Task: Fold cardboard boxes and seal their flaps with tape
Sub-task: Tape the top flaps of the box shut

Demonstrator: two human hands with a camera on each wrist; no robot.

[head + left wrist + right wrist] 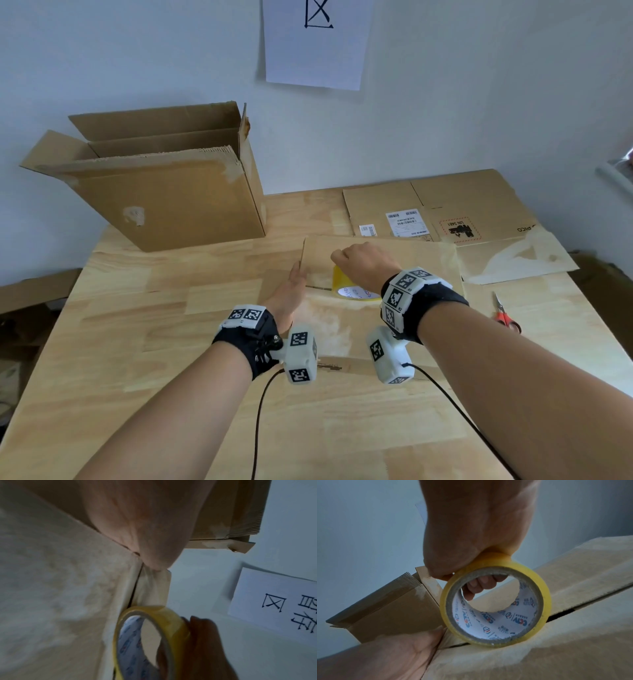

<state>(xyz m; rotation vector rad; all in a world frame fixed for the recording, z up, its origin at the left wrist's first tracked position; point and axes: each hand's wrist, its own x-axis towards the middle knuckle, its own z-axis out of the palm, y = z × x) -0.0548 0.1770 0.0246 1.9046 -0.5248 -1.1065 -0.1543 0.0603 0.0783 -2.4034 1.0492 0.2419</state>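
A closed cardboard box with old tape residue stands before me, its two top flaps meeting at a dark seam. My right hand grips a yellow tape roll, fingers curled through the core, and the roll stands on edge on the seam near the box's left end. My left hand lies with straight fingers flat against that left end, palm on the cardboard. In the left wrist view the palm covers the corner, with the roll just beyond.
An open cardboard box stands at the back left of the wooden table. Flattened cardboard sheets lie at the back right. Red-handled scissors lie to the right. A paper sheet hangs on the wall.
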